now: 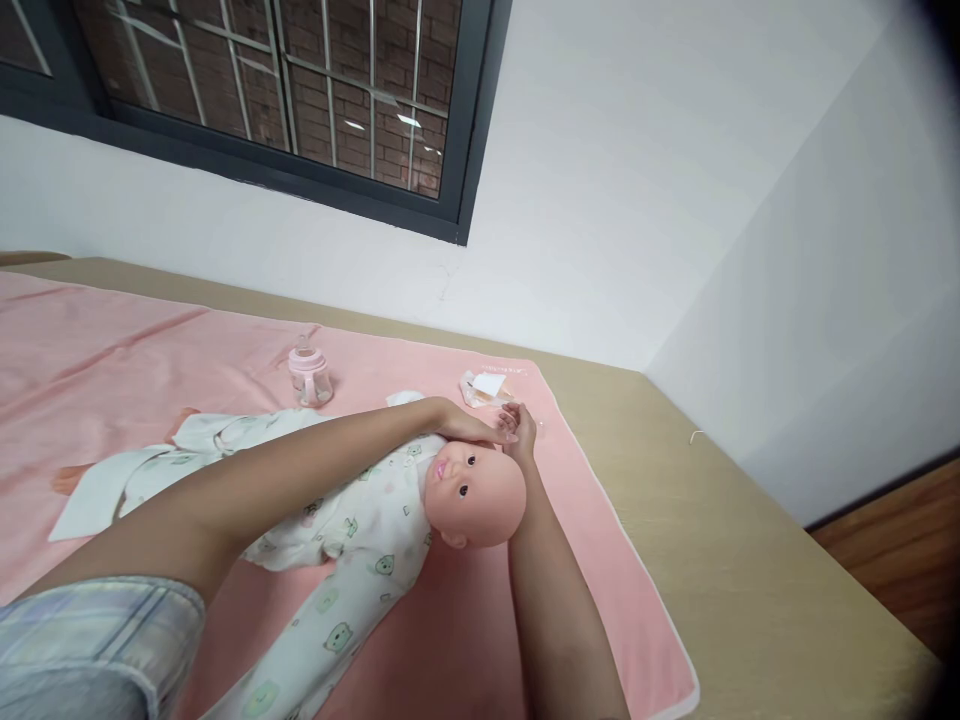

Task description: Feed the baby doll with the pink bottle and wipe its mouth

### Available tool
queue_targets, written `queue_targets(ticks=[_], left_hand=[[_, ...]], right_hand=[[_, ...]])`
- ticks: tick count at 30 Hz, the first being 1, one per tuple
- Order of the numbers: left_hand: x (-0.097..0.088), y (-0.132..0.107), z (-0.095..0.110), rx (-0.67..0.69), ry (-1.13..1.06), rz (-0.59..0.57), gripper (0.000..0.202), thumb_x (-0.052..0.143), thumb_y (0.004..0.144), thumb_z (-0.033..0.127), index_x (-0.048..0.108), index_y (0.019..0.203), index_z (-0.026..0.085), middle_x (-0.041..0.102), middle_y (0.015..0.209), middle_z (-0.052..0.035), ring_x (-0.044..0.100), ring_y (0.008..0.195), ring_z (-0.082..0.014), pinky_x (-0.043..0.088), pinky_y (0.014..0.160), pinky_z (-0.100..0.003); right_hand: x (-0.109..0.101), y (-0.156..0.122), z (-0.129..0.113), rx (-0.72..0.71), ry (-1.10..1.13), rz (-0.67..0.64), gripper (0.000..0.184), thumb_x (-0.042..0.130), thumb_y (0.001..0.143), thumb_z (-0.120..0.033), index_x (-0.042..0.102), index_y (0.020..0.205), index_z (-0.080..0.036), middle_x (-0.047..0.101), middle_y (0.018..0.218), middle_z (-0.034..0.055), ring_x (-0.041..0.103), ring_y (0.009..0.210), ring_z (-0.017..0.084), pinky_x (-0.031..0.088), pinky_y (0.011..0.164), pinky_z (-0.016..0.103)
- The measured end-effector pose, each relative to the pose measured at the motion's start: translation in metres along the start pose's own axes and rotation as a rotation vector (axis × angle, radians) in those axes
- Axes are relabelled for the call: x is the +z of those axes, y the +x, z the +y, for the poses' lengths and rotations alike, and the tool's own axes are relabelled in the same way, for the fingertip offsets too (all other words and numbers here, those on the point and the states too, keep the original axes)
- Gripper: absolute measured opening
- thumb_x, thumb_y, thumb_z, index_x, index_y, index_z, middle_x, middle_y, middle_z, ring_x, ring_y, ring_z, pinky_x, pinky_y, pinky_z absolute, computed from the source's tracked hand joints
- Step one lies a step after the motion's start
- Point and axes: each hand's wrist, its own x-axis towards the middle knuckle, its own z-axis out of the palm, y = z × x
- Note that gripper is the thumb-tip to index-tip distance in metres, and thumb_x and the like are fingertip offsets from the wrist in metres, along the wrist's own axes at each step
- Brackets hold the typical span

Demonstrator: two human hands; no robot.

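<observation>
A bald baby doll [480,495] in white clothing with green animal prints lies on its back, head to the right. My left hand [474,425] reaches across the doll's body to the far side of its head, fingers stretched out. Beyond the top of the head is my right hand [523,432], its fingers loosely curled and apart, meeting the left fingertips. I make out no object in either hand. My right forearm runs close along the crown of the head. Just past the hands lies a clear plastic packet [486,388] with a white label.
A pink baby bottle [310,378] with a handle stands upright behind the doll. Under everything spreads a pink blanket [600,590] on a wooden tabletop [675,480]. A white wall [570,250] and a dark-framed barred window [300,100] close off the far side.
</observation>
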Motion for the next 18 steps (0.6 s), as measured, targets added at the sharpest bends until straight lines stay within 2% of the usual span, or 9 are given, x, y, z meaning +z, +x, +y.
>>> queue_targets(ticks=[2, 4, 8, 11, 14, 16, 18], left_hand=[[0.000, 0.003, -0.001, -0.084, -0.115, -0.150, 0.060, 0.044, 0.082, 0.071, 0.070, 0.106, 0.022, 0.071, 0.109, -0.0078, 0.058, 0.114, -0.0283, 0.047, 0.097, -0.038], [0.001, 0.008, -0.005, -0.157, -0.192, -0.257, 0.064, 0.044, 0.081, 0.074, 0.069, 0.110, 0.022, 0.071, 0.111, -0.0078, 0.057, 0.117, -0.0282, 0.046, 0.098, -0.038], [0.006, 0.019, -0.012, -0.175, -0.148, -0.278, 0.072, 0.037, 0.082, 0.077, 0.067, 0.115, 0.020, 0.071, 0.111, -0.0085, 0.058, 0.114, -0.0285, 0.047, 0.096, -0.038], [0.007, 0.023, -0.012, -0.161, -0.097, -0.258, 0.075, 0.032, 0.083, 0.077, 0.068, 0.114, 0.019, 0.072, 0.105, -0.0094, 0.062, 0.106, -0.0287, 0.049, 0.091, -0.038], [-0.001, 0.018, -0.004, -0.145, -0.013, -0.192, 0.075, 0.031, 0.083, 0.076, 0.070, 0.111, 0.018, 0.073, 0.096, -0.0112, 0.065, 0.095, -0.0288, 0.050, 0.085, -0.037], [-0.010, 0.008, 0.004, -0.120, 0.058, -0.095, 0.074, 0.033, 0.083, 0.075, 0.069, 0.111, 0.016, 0.072, 0.098, -0.0130, 0.064, 0.093, -0.0287, 0.048, 0.085, -0.037], [-0.017, -0.008, 0.013, -0.065, 0.153, 0.070, 0.071, 0.034, 0.085, 0.073, 0.066, 0.113, 0.016, 0.070, 0.105, -0.0138, 0.062, 0.094, -0.0280, 0.045, 0.089, -0.037]], right_hand=[[-0.005, 0.012, 0.002, 0.047, 0.081, 0.046, 0.027, 0.050, 0.083, -0.044, 0.055, 0.084, -0.018, 0.064, 0.084, 0.0022, 0.061, 0.071, 0.008, 0.051, 0.067, 0.018], [-0.007, 0.019, 0.004, 0.096, 0.133, 0.035, 0.027, 0.050, 0.085, -0.043, 0.058, 0.088, -0.018, 0.067, 0.093, 0.0046, 0.064, 0.076, 0.010, 0.053, 0.068, 0.019], [-0.005, 0.025, 0.009, 0.165, 0.170, -0.029, 0.025, 0.055, 0.083, -0.042, 0.064, 0.090, -0.019, 0.067, 0.107, 0.0054, 0.068, 0.085, 0.014, 0.056, 0.072, 0.024], [-0.004, 0.028, 0.011, 0.204, 0.171, -0.072, 0.025, 0.057, 0.083, -0.042, 0.067, 0.090, -0.020, 0.066, 0.115, 0.0052, 0.069, 0.088, 0.017, 0.057, 0.075, 0.028], [-0.005, 0.030, 0.011, 0.216, 0.172, -0.122, 0.027, 0.060, 0.081, -0.045, 0.068, 0.094, -0.022, 0.063, 0.123, 0.0037, 0.068, 0.093, 0.018, 0.057, 0.079, 0.030], [-0.005, 0.029, 0.011, 0.215, 0.162, -0.175, 0.029, 0.062, 0.080, -0.045, 0.068, 0.097, -0.022, 0.063, 0.124, 0.0033, 0.067, 0.096, 0.018, 0.057, 0.080, 0.030], [-0.005, 0.027, 0.009, 0.212, 0.145, -0.237, 0.030, 0.062, 0.079, -0.044, 0.068, 0.098, -0.022, 0.065, 0.120, 0.0042, 0.067, 0.094, 0.018, 0.057, 0.078, 0.029]])
